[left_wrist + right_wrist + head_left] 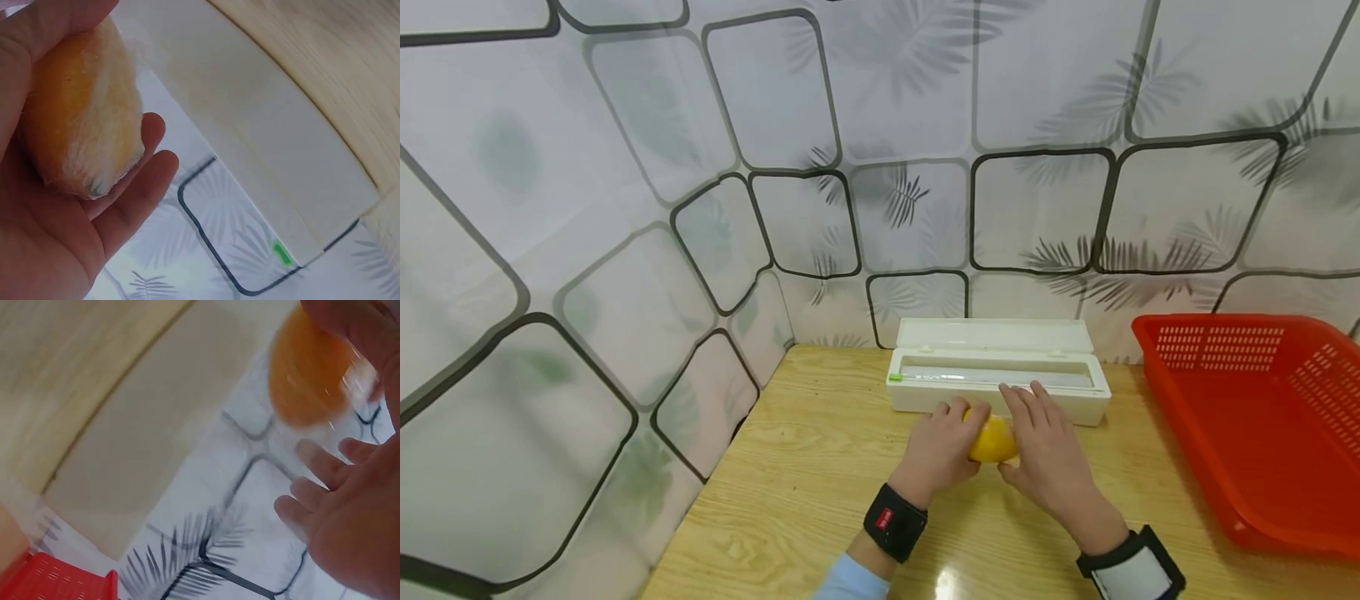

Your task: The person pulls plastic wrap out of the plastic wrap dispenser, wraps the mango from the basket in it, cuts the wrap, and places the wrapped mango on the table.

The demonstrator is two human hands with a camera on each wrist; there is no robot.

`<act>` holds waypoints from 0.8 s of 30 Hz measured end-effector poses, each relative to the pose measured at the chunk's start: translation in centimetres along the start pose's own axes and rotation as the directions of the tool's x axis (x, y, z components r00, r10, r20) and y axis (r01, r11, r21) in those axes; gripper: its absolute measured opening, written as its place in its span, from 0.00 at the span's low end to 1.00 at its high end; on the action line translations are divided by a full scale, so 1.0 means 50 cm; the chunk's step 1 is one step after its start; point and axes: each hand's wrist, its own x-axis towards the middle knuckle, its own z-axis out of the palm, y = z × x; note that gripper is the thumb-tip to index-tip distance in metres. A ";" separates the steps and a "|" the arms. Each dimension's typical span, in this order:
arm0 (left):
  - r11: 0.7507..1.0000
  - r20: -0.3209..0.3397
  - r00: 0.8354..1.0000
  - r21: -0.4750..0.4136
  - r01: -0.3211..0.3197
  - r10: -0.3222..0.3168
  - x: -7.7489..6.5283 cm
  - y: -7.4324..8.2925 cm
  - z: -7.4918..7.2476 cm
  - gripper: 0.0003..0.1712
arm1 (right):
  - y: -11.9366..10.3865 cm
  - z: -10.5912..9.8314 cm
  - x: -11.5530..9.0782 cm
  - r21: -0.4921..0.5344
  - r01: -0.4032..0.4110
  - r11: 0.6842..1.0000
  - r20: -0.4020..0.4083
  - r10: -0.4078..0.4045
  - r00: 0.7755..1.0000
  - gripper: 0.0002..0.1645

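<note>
An orange-yellow fruit [995, 439] wrapped in clear cling film sits between my two hands, above the table. My left hand [942, 446] grips it, the thumb lying across one end of the fruit [81, 106] in the left wrist view. The film looks whitish and bunched along one side. My right hand [1051, 450] is close against the fruit's other side, its fingers extended and spread a little. In the right wrist view the fruit [309, 369] is blurred, and its contact with the right fingers is hard to judge. Just behind the hands stands a white cling film dispenser [1000, 399], lid raised.
A roll of film [992, 377] lies inside the dispenser, with a green slide cutter [896, 377] at its left end. To the right is a red plastic basket [1262, 417]. Patterned sheeting [910, 225] rises behind the wooden table [790, 475] and along its left.
</note>
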 end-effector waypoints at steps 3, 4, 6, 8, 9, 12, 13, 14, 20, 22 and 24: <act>0.999 -0.016 1.000 -0.031 -0.027 0.027 0.002 0.012 -0.005 0.43 | -0.002 0.018 -0.005 0.024 -0.024 0.999 0.037 0.023 0.999 0.65; 0.998 -0.022 0.999 -0.046 -0.033 0.032 0.002 0.015 -0.006 0.44 | -0.001 0.022 -0.005 0.047 -0.040 0.998 0.046 0.038 0.998 0.62; 0.996 -0.031 0.999 -0.080 -0.039 0.037 0.003 0.017 -0.006 0.45 | 0.000 0.027 -0.006 0.112 -0.078 0.991 0.057 0.072 0.996 0.58; 0.992 -0.043 0.998 -0.118 -0.045 0.040 0.004 0.017 -0.005 0.44 | 0.000 0.030 -0.005 0.194 -0.108 0.975 0.059 0.098 0.993 0.54; 0.989 -0.046 0.998 -0.137 -0.047 0.041 0.005 0.017 -0.003 0.44 | 0.001 0.032 -0.004 0.239 -0.121 0.963 0.059 0.110 0.992 0.53; 0.984 -0.055 0.998 -0.173 -0.047 0.038 0.006 0.013 0.002 0.44 | 0.003 0.036 -0.002 0.376 -0.147 0.915 0.077 0.127 0.989 0.53; 0.982 -0.056 0.998 -0.182 -0.046 0.037 0.006 0.012 0.004 0.44 | 0.003 0.035 -0.002 0.429 -0.154 0.890 0.091 0.127 0.988 0.53; 0.980 -0.057 0.998 -0.193 -0.045 0.035 0.006 0.010 0.006 0.45 | 0.003 0.033 -0.002 0.486 -0.167 0.858 0.112 0.129 0.985 0.53; 0.975 -0.110 0.994 -0.222 -0.026 0.002 0.011 0.011 0.009 0.46 | -0.012 0.015 0.004 0.767 -0.349 0.539 0.244 0.259 0.935 0.38; 0.980 -0.141 0.990 -0.198 -0.031 0.003 0.014 0.023 0.008 0.46 | -0.026 0.018 0.008 0.796 -0.409 0.445 0.205 0.439 0.875 0.25; 0.986 -0.170 0.985 -0.157 -0.051 0.024 0.017 0.042 0.008 0.46 | -0.037 0.027 0.012 0.827 -0.434 0.357 0.114 0.649 0.752 0.18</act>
